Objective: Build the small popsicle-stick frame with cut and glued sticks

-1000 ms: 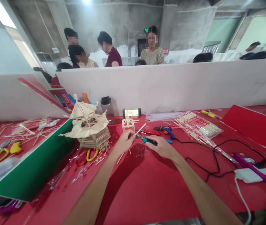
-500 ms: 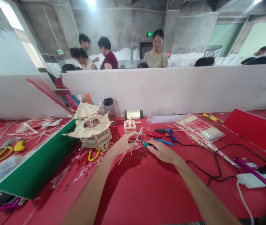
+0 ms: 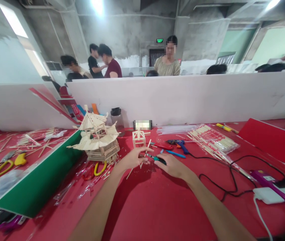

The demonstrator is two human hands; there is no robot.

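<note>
My left hand (image 3: 135, 158) is closed with its fingertips at a thin wooden stick (image 3: 130, 173), which runs slanting under the fingers. In my right hand (image 3: 173, 164) is a small hand tool with a green and black handle (image 3: 156, 158). Its thin metal tip points left and meets the stick near my left fingertips; the exact kind of tool is too small to tell. Just behind my left hand stands a small open frame of wooden sticks (image 3: 138, 138). To the left rises a larger pagoda model of sticks (image 3: 99, 144).
A green board (image 3: 44, 177) leans at the left, with yellow-handled scissors (image 3: 100, 168) nearby. A blue glue gun (image 3: 180, 144), a blue pen (image 3: 175, 154) and packed sticks (image 3: 214, 139) lie right. Black cable (image 3: 232, 167) loops across the red table. A white partition (image 3: 182, 100) stands behind.
The tool in my right hand has shifted slightly left and down, and the hands are closer together. The view has tilted up slightly. People behind the partition have moved.
</note>
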